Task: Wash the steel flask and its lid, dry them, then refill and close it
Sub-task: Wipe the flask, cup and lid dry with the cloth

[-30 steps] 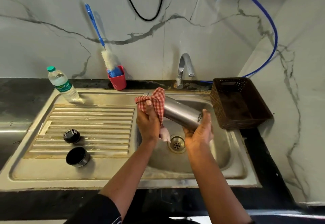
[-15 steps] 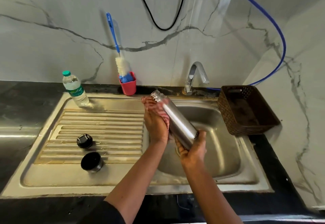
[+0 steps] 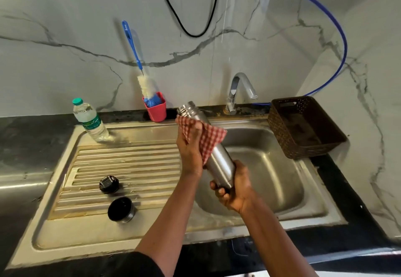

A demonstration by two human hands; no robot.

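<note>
The steel flask (image 3: 220,165) is held tilted over the sink basin (image 3: 277,168), open mouth up and to the left. My right hand (image 3: 233,192) grips its base from below. My left hand (image 3: 191,148) holds a red checked cloth (image 3: 209,141) wrapped round the flask's upper body. On the ribbed drainboard (image 3: 121,163) lie the black inner lid (image 3: 109,184) and the steel cap (image 3: 121,209), which rests with its dark opening up. A plastic water bottle (image 3: 90,120) with a green cap stands at the drainboard's back left.
A tap (image 3: 239,91) rises behind the basin, not running. A red cup (image 3: 155,109) holding a blue-handled bottle brush (image 3: 135,59) stands against the wall. A brown perforated basket (image 3: 303,126) sits right of the sink. A blue hose and black cable hang on the marble wall.
The flask has swung from lying nearly flat to standing more upright. My left hand with the cloth has slid along the flask's body, leaving the neck bare. The lids have not moved.
</note>
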